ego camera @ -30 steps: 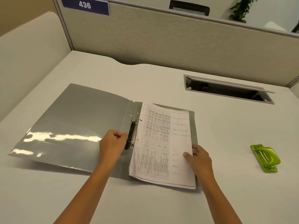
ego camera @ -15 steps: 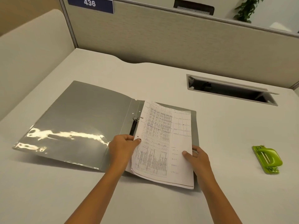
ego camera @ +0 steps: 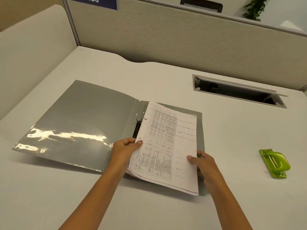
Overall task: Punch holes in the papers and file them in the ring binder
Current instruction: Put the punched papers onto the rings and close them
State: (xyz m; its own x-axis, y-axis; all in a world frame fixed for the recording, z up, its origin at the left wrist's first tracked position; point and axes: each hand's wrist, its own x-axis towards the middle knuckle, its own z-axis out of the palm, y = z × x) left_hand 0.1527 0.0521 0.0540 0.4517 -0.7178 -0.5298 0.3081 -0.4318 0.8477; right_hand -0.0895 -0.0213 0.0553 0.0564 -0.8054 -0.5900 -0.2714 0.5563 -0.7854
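A grey ring binder [ego camera: 79, 120] lies open on the desk, its black ring mechanism [ego camera: 137, 128] along the spine. A stack of printed papers [ego camera: 167, 146] with tables lies over the binder's right half, its left edge lifted beside the rings. My left hand [ego camera: 126, 148] pinches the papers' left edge, thumb on top near a punched hole. My right hand [ego camera: 202, 163] holds the papers' right edge, thumb on the sheet and fingers underneath. A green hole punch [ego camera: 275, 164] sits on the desk to the right, apart from both hands.
The white desk [ego camera: 166, 77] is bounded by beige partition walls at the back and left. A recessed cable tray [ego camera: 239, 92] with its lid raised opens at the back right. A potted plant [ego camera: 255, 7] shows beyond the partition.
My left hand has left the ring mechanism and taken hold of the papers' left edge, lifting it slightly. The right hand has stayed on the right edge.
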